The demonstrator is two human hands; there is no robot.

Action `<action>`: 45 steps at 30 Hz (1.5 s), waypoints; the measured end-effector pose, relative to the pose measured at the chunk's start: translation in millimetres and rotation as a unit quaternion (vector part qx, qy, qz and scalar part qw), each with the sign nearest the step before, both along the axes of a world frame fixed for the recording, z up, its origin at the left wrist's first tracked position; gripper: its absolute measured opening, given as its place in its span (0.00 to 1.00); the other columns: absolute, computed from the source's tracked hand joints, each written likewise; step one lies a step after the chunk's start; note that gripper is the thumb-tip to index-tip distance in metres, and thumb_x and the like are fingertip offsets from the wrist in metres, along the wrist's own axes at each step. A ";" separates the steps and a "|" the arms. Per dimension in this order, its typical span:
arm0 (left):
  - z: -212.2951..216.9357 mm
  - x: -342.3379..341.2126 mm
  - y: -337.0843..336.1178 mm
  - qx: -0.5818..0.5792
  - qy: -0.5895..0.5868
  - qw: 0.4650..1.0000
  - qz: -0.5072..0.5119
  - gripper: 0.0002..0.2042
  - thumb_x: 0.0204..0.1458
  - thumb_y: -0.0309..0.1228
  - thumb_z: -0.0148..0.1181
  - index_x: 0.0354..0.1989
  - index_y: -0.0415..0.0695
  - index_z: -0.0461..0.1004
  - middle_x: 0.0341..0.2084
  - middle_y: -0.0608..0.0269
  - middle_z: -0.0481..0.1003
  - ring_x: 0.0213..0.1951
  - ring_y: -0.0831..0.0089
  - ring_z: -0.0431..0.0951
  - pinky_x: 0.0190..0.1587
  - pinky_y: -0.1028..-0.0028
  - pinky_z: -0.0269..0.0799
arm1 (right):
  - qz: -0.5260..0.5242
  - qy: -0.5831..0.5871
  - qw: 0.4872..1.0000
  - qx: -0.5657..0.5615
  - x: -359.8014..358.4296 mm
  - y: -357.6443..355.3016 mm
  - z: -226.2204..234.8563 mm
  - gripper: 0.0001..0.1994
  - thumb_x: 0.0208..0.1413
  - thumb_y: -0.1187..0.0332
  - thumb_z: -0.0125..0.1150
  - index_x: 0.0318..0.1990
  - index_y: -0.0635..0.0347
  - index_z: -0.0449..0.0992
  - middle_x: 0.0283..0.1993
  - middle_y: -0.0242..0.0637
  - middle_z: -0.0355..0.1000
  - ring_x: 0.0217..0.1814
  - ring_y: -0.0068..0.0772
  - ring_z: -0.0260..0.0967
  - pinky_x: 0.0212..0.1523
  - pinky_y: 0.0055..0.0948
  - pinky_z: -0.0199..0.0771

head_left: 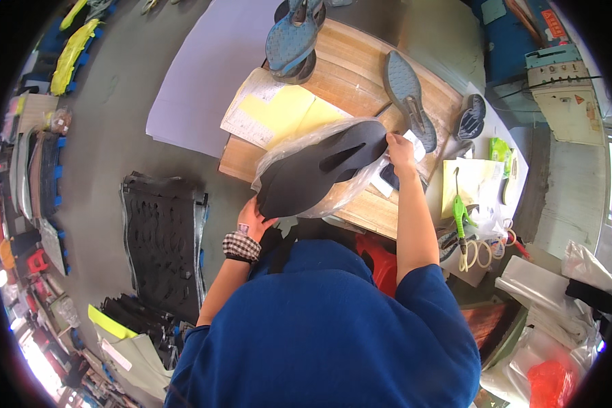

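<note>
A person in a blue top leans over a wooden workbench (360, 75), and both bare hands hold a black cut shoe-upper piece (319, 166) that sits inside a clear plastic bag (289, 153) above the near edge of the bench. The left hand (253, 219), with a checkered band (242, 246) on its wrist, grips the wide lower end of the black piece from below, fingers curled closed around its edge at the near left corner of the bench. The right hand (401, 151) pinches the narrow upper end of the piece and the bag's mouth, fingers shut on them, over the middle of the bench. On the bench beyond the black piece lie yellow paper sheets (282, 112) on a printed form, and farther back a stack of blue shoe soles (294, 37). A single grey sole (408, 95) lies on the bench just beyond the right hand. Off the right end of the bench, a green-handled tool (461, 211) rests beside white rings. On the floor left of the bench stands a stack of black cut-out sheets (163, 238).
</note>
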State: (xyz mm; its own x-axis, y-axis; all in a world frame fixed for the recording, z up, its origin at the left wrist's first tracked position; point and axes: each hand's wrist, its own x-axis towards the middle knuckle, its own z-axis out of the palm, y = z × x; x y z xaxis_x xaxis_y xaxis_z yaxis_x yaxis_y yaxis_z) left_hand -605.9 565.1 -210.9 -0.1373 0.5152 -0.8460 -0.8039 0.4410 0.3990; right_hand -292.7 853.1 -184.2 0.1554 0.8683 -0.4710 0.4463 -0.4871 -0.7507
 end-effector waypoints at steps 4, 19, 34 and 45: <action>-11.0 -14.2 8.3 -0.021 0.054 0.997 0.051 0.24 0.64 0.45 0.48 0.65 0.49 0.61 0.62 0.53 0.62 0.59 0.59 0.68 0.58 0.47 0.67 | -0.137 0.185 0.966 -0.116 4.2 -3.7 4.9 0.16 0.59 0.59 0.64 0.40 0.67 0.77 0.29 0.33 0.69 0.27 0.29 0.69 0.27 0.32 0.75; -42.0 9.3 22.7 -0.021 0.339 0.933 -0.120 0.23 0.52 0.52 0.62 0.39 0.41 0.81 0.35 0.57 0.81 0.39 0.67 0.79 0.44 0.66 0.73 | -0.063 0.299 0.948 0.089 56.0 -1.2 2.5 0.04 0.60 0.68 0.58 0.41 0.53 0.73 0.31 0.25 0.70 0.29 0.20 0.64 0.28 0.23 0.65; -76.9 2.5 39.2 0.014 0.160 0.987 -0.023 0.20 0.54 0.47 0.61 0.43 0.42 0.79 0.36 0.62 0.80 0.31 0.71 0.78 0.34 0.67 0.74 | 0.473 0.064 0.834 0.276 -98.3 -90.0 94.9 0.11 0.51 0.73 0.66 0.34 0.63 0.66 0.29 0.34 0.63 0.32 0.33 0.60 0.37 0.33 0.64; -60.8 24.3 26.8 -0.077 0.527 0.843 0.083 0.15 0.46 0.39 0.64 0.24 0.39 0.69 0.19 0.49 0.72 0.25 0.56 0.72 0.29 0.61 0.68 | 0.451 -0.088 0.750 0.476 -98.2 -80.6 17.5 0.14 0.47 0.73 0.65 0.23 0.62 0.63 0.29 0.49 0.63 0.40 0.58 0.62 0.47 0.54 0.61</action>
State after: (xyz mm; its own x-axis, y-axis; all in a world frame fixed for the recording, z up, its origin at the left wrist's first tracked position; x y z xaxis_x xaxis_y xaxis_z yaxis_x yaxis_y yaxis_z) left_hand -581.7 591.9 -271.7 -0.9130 0.3100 -0.2651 -0.0957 0.4690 0.8780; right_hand -390.9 772.5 -166.7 -0.7097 0.5877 0.3884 0.4054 0.7916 -0.4572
